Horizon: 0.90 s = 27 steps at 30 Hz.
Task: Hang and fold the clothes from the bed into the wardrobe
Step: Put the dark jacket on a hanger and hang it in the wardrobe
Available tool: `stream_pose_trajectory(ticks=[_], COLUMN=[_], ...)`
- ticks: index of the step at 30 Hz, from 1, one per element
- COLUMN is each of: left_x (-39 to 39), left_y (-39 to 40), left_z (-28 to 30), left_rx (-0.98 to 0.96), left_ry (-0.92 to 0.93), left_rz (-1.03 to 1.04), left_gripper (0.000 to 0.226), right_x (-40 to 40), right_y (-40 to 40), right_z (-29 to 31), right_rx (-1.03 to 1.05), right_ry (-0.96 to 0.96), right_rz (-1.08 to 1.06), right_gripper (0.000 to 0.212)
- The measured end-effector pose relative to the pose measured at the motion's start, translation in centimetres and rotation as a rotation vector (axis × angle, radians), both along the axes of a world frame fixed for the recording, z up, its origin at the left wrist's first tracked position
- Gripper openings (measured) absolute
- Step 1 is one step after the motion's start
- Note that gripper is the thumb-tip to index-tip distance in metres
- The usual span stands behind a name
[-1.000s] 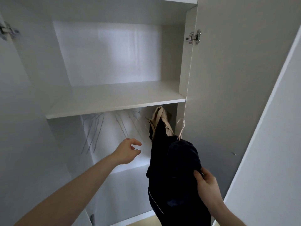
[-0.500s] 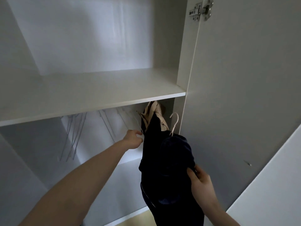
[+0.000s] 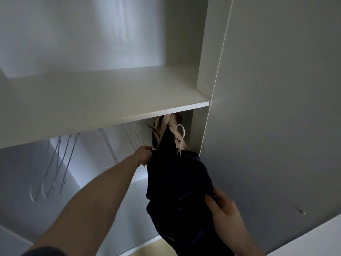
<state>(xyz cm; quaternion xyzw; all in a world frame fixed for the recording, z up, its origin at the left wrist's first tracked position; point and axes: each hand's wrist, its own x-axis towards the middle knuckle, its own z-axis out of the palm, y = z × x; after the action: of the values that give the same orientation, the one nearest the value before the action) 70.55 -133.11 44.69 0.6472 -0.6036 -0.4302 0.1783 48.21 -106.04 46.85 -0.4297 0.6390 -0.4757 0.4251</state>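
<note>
Right hand [image 3: 224, 209] grips dark garment [image 3: 177, 182] low; left hand [image 3: 144, 154] pinches its top edge. Hanger hook [image 3: 181, 133] points up-far; rail hidden under shelf [image 3: 103, 100].

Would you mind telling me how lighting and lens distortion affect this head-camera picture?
Head view: dim, cool light; the dark garment reads as a near-black mass with folds lost; the space under the shelf is shadowed; wide-angle bowing tilts the wardrobe door; no evident glare.
</note>
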Motion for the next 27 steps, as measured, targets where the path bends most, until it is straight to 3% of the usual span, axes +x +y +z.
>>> stream_pose_trajectory(ticks=[10,17,19,20,22,23,24,27], left_x=[2.0,0.6,0.7,1.1,1.6,1.9,2.4,4.2], left_y=[-2.6,-5.1,-5.4,-5.6,-5.7,-5.7,-5.2,-4.1], left_z=[-0.1,-1.0,-0.6,-0.7,-0.8,-1.1,-1.3,-2.2], left_rx=[0.004,0.007,0.037,0.032,-0.014,-0.005,0.007,-0.035], left_ry=[0.129,0.042,0.12,0.185,0.091,0.159,0.248,0.229], left_rz=[0.064,0.024,0.093,0.138,0.078,0.141,0.215,0.28], left_gripper=[0.043,0.043,0.041,0.039,0.028,0.025,0.03,0.045], right_x=[1.3,0.8,0.7,0.6,0.5,0.6,0.8,1.7], right_y=[-1.6,-1.1,-0.8,-0.7,-0.5,-0.5,-0.5,-1.1], right_z=[1.0,2.0,2.2,2.3,2.5,2.5,2.6,2.7], right_rx=[0.021,0.011,0.01,0.012,0.015,0.015,0.015,0.023], right_ry=[0.022,0.063,0.062,0.058,0.039,0.029,0.025,0.056], right_rz=[-0.012,-0.02,-0.02,-0.016,-0.009,-0.005,0.004,0.046], right_gripper=[0.017,0.019,0.019,0.02,0.023,0.024,0.025,0.027])
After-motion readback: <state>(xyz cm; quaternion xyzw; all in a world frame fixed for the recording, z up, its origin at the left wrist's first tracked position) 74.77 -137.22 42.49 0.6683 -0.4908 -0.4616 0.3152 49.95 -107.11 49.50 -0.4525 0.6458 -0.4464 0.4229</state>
